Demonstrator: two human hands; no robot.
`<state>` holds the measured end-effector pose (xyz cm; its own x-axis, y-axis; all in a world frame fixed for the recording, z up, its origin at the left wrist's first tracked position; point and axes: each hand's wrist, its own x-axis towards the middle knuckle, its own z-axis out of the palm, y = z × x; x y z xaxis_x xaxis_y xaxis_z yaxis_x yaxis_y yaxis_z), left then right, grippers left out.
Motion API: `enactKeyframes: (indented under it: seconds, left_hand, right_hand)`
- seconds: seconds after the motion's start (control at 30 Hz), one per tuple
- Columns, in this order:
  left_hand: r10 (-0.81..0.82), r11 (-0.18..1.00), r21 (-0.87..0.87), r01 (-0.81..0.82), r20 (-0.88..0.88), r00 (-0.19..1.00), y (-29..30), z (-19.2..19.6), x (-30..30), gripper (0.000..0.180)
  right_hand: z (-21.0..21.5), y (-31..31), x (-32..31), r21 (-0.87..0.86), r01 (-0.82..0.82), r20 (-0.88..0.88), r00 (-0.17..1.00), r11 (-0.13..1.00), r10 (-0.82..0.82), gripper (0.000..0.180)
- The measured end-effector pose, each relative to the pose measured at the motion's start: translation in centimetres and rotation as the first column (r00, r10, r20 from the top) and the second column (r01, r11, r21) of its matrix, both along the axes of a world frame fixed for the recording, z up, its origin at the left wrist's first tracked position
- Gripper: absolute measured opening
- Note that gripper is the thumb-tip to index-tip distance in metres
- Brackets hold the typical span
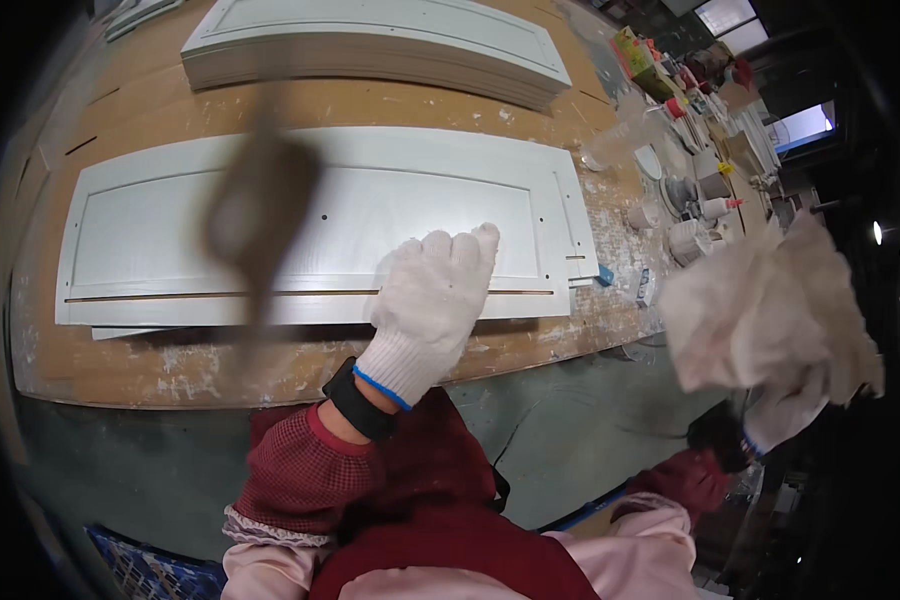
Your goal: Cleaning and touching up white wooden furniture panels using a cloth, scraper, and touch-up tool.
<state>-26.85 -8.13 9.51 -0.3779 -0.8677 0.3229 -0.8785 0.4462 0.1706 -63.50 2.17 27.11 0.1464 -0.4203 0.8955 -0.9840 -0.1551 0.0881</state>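
Note:
A white knit glove with a blue cuff edge covers my left hand (pixel 435 290), which rests on a white panel (pixel 370 200) with a routed frame line, small holes and a slot near its front edge. The fingers look curled under; whatever may be in them is hidden. Out to the right, off the table, my gloved right hand (pixel 785 410) grips a crumpled pale cloth (pixel 760 310), which hangs wide above and in front of it. At least one more panel (pixel 582 225) shows beneath the right end of the white panel.
A stack of white panels (pixel 370 60) stands farther back on the paint-spotted table (pixel 190 370). Cups (pixel 688 240), bottles and tools crowd the right side. A small blue object (pixel 605 275) touches the panels' right end. A blurred brown thing (pixel 265 200) hangs close to the camera.

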Motion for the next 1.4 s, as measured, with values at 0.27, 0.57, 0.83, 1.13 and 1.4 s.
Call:
enactKeyframes:
  seconds: [0.27, 0.57, 0.83, 1.13, 1.4]
  left_hand:
    - [-0.012, 0.997, -0.078, 0.010, -0.027, 1.000, -0.1, -0.5, 0.5, 0.055]
    - [-0.044, 0.986, -0.165, 0.019, -0.148, 0.988, 0.3, 0.2, 0.3, 0.046]
    - [0.022, 0.996, -0.085, -0.034, -0.132, 0.991, -0.1, -0.4, 0.1, 0.045]
    - [0.015, 0.989, -0.144, -0.033, -0.123, 0.992, -0.3, -0.6, 0.2, 0.045]
    - [-0.054, 0.995, -0.092, 0.047, -0.073, 0.996, -0.3, -0.5, 0.5, 0.056]
  right_hand:
    - [-13.3, -1.7, 16.7, 0.548, -0.509, 0.685, 0.728, 0.664, -0.007, 0.027]
    - [-14.9, -6.2, 20.6, 0.738, -0.170, 0.163, 0.984, 0.653, 0.072, 0.018]
    - [-15.2, -6.8, 20.1, 0.769, -0.114, 0.127, 0.992, 0.629, 0.025, 0.026]
    - [-15.1, -6.9, 21.2, 0.767, -0.112, 0.110, 0.993, 0.632, 0.043, 0.018]
    - [-11.8, -5.5, 17.0, 0.358, -0.545, 0.913, 0.375, 0.758, -0.161, 0.025]
